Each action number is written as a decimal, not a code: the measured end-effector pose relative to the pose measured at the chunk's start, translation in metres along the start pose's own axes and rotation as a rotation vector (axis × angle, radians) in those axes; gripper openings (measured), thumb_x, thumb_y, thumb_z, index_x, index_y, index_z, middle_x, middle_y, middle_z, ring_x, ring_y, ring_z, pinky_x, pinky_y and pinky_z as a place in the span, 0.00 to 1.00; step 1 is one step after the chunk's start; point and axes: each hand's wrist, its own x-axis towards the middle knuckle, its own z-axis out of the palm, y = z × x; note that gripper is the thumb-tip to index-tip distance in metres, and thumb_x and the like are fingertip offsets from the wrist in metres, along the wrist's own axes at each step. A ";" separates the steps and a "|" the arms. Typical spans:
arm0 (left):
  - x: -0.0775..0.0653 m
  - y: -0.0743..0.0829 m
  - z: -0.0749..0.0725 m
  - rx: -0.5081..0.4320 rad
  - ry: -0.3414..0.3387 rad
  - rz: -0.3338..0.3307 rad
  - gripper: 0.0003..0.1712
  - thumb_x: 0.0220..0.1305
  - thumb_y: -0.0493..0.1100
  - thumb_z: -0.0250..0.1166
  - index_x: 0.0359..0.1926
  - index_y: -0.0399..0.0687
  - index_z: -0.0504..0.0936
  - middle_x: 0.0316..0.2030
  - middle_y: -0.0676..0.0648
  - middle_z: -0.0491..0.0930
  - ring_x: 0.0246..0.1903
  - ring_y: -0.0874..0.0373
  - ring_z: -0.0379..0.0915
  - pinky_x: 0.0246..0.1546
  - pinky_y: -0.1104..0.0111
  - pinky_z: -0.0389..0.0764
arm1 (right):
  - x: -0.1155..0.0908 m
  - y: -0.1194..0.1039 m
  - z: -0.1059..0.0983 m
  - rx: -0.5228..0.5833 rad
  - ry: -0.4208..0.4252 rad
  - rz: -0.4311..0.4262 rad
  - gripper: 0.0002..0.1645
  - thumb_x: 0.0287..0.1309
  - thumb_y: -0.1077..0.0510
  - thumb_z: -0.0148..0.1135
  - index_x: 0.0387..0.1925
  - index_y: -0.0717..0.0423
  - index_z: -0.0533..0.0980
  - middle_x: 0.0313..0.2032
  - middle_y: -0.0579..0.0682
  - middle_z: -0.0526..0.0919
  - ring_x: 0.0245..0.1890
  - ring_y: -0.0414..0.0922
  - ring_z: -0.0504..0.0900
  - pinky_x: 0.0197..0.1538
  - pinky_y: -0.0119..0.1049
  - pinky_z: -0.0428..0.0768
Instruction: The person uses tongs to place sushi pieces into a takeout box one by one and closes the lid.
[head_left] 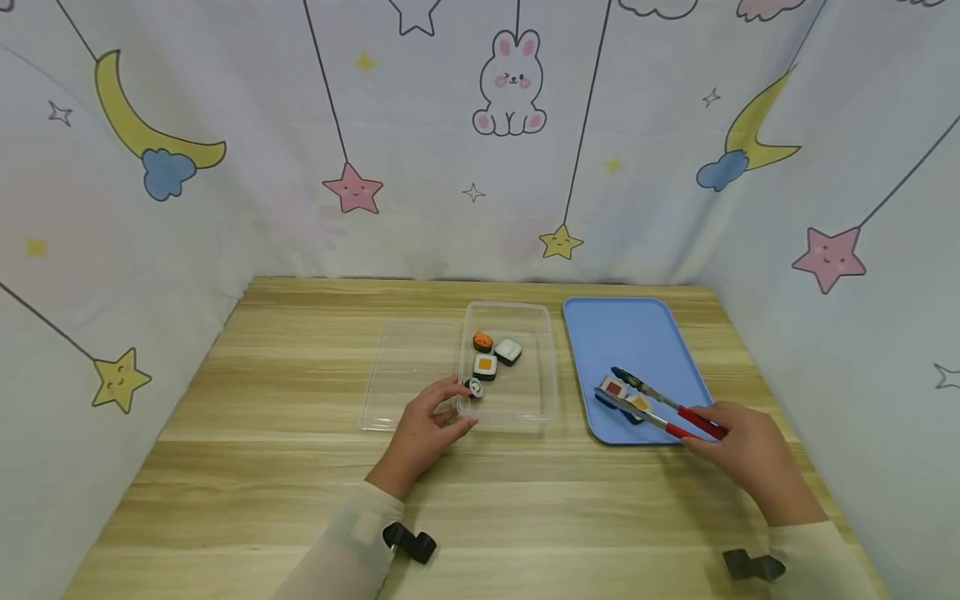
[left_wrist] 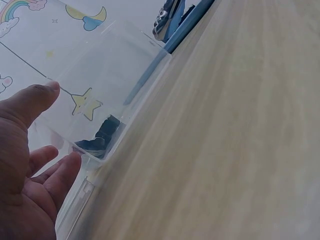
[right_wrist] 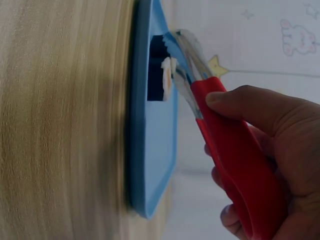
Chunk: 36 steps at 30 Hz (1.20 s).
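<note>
Table: pale wood with long streaks of grain, meeting a white cloth at its far edge.
Cloth print: stars, moons and a rabbit.
Tongs: above the near half of the blue tray, tips toward 10 o'clock, red handles toward 4; the long axis runs between them.
Right hand: grips the red handles.
Tray sushi: two pieces at the tong ends, between 6 and 8 o'clock on the tray; whether they are pinched, I cannot tell.
Box: clear, at the tray's 9 o'clock, long axis 12 to 6.
Box sushi: four pieces, mostly toward the 9 o'clock wall.
Left hand: fingers loosely spread, at the box's 8 o'clock corner.
Lid: clear, at the box's 9 o'clock.
</note>
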 end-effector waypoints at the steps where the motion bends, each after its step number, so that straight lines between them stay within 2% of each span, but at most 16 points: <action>1: 0.000 0.000 0.000 0.001 0.001 -0.001 0.22 0.61 0.28 0.74 0.55 0.28 0.80 0.71 0.29 0.66 0.70 0.36 0.67 0.62 0.48 0.80 | -0.001 0.001 0.001 -0.002 0.005 -0.003 0.28 0.49 0.52 0.82 0.50 0.63 0.86 0.35 0.54 0.86 0.29 0.47 0.76 0.29 0.36 0.74; 7: 0.000 -0.001 0.001 0.006 0.010 -0.010 0.22 0.61 0.28 0.74 0.55 0.28 0.81 0.72 0.30 0.67 0.70 0.38 0.67 0.62 0.51 0.80 | -0.002 0.003 0.002 0.004 0.028 -0.021 0.26 0.48 0.54 0.82 0.48 0.62 0.87 0.32 0.51 0.85 0.28 0.45 0.74 0.28 0.36 0.73; 15: 0.000 -0.003 0.001 0.006 0.009 -0.006 0.21 0.61 0.28 0.74 0.55 0.29 0.81 0.71 0.31 0.67 0.69 0.38 0.68 0.62 0.49 0.81 | -0.003 0.006 0.003 0.013 0.060 -0.044 0.26 0.47 0.54 0.83 0.47 0.62 0.88 0.35 0.55 0.87 0.30 0.48 0.79 0.29 0.36 0.76; 22: 0.000 -0.002 0.001 0.001 0.010 -0.015 0.21 0.61 0.28 0.74 0.55 0.29 0.81 0.71 0.31 0.67 0.69 0.38 0.68 0.62 0.49 0.80 | -0.002 0.007 0.003 0.031 0.097 -0.030 0.26 0.46 0.54 0.84 0.48 0.61 0.88 0.32 0.51 0.86 0.28 0.45 0.75 0.26 0.33 0.73; 29: 0.000 -0.001 0.000 -0.014 0.002 -0.022 0.22 0.62 0.28 0.73 0.56 0.28 0.80 0.72 0.31 0.66 0.70 0.38 0.67 0.63 0.48 0.79 | 0.000 0.006 -0.001 0.059 0.100 -0.009 0.25 0.48 0.54 0.84 0.48 0.61 0.88 0.35 0.55 0.87 0.30 0.47 0.77 0.27 0.35 0.75; 36: 0.000 -0.001 0.000 -0.005 0.001 -0.014 0.22 0.62 0.28 0.73 0.56 0.28 0.80 0.72 0.31 0.66 0.70 0.38 0.67 0.63 0.48 0.79 | 0.005 0.004 -0.005 0.082 0.144 -0.010 0.24 0.48 0.56 0.84 0.48 0.60 0.88 0.34 0.55 0.86 0.30 0.48 0.77 0.26 0.32 0.75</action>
